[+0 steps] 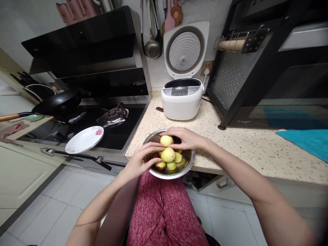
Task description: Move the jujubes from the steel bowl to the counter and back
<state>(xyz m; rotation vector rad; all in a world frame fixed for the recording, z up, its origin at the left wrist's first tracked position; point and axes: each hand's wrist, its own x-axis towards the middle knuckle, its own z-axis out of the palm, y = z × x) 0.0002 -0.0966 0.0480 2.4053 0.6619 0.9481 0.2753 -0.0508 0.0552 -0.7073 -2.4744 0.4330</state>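
Note:
A steel bowl rests by the counter's front edge, in front of my lap. In it lie several yellow-green fruits that look like jujubes, some with red-brown patches, such as the jujube low on the left. My right hand reaches in from the right, its fingers and thumb curled around a pale jujube. From the left, my left hand has its fingers and thumb against another yellow jujube on top of the pile. My fingers hide part of the bowl's contents.
A white rice cooker stands behind the bowl with its lid up. On the left, a white plate lies at the front of the gas stove, with a black wok beyond. A black rack and teal cloth are right.

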